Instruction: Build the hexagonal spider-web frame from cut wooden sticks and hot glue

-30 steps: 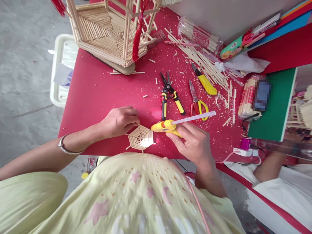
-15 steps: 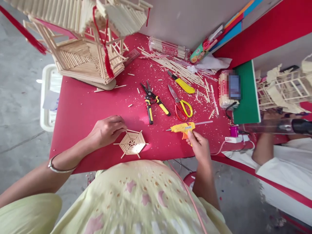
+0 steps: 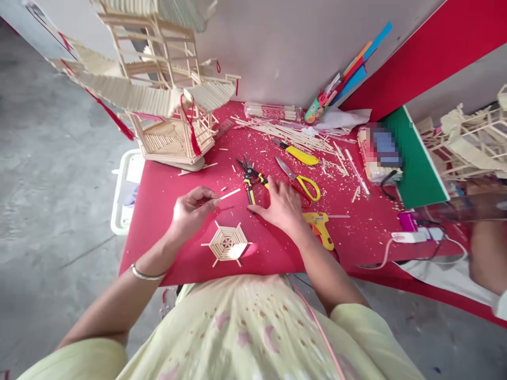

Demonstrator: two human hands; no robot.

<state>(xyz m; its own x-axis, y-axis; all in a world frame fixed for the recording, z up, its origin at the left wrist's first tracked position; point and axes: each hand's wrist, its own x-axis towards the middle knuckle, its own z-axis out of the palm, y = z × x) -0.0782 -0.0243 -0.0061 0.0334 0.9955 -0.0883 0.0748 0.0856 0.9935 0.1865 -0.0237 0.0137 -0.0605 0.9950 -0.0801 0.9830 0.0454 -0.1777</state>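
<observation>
My left hand (image 3: 194, 211) pinches a short thin wooden stick (image 3: 229, 194), which points up and right. Over the black-and-yellow pliers (image 3: 249, 186) is my right hand (image 3: 283, 206), thumb and fingers spread around the handles; a firm grip is not visible. Below and between my hands lies a flat hexagonal web of sticks (image 3: 225, 246) with spokes poking out past its edge. The yellow glue gun (image 3: 322, 229) rests on the table beside my right forearm. Scissors (image 3: 304, 182) with red and yellow handles lie just beyond my right hand.
A stick-built pavilion (image 3: 170, 148) with red tassels stands at back left. Loose sticks (image 3: 285, 132), a yellow utility knife (image 3: 301, 154) and a pen holder (image 3: 317, 108) are toward the back. Right are a green board (image 3: 420, 169), a power strip (image 3: 407, 237) and another person's arm (image 3: 489, 253).
My right hand has let go of the glue gun, now on the table, and moved left to the pliers. The left hand has risen from the web, showing a stick. The view has shifted.
</observation>
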